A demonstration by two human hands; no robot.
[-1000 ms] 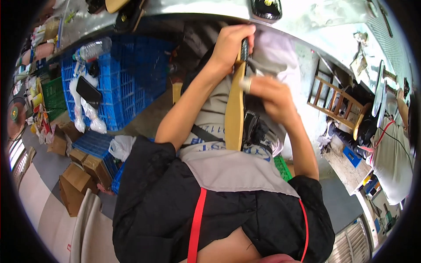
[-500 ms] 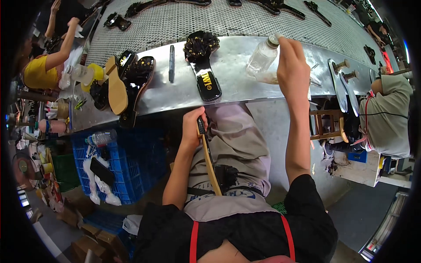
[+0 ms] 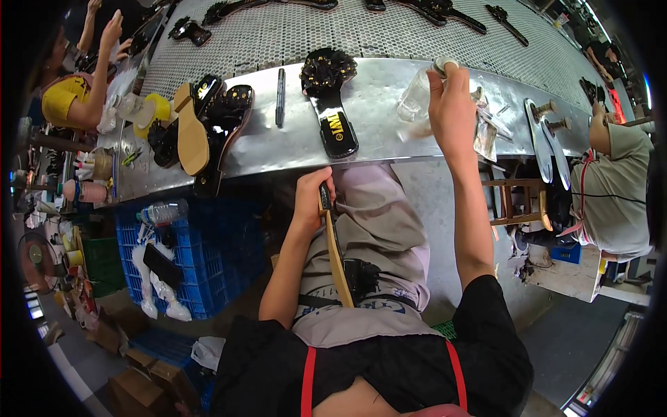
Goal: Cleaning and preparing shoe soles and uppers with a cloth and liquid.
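My left hand (image 3: pixel 310 194) is closed round the heel end of a slide sandal (image 3: pixel 335 260). The sandal stands on edge above my lap, its tan sole to the left and its black ruffled upper to the right. At the table, the fingers of my right hand (image 3: pixel 453 115) are closed at the capped top of a clear bottle (image 3: pixel 415 97); they partly hide its neck. In front of me lies a black sandal (image 3: pixel 332 111) with a flower-like upper. A dark pen (image 3: pixel 280 97) rests to its left.
Several sandals are piled at the left, one with its tan sole (image 3: pixel 193 142) upward. Beyond the metal table edge runs a perforated surface (image 3: pixel 389 35) bearing more sandals. A blue crate (image 3: pixel 201 271) stands below left. Papers (image 3: pixel 486 135) and metal shoe-shaped plates (image 3: pixel 549 149) lie right. Other people sit at both sides.
My right hand has come down and left onto the top of the bottle, which tilts further right. My left hand keeps the sandal in nearly the same place.
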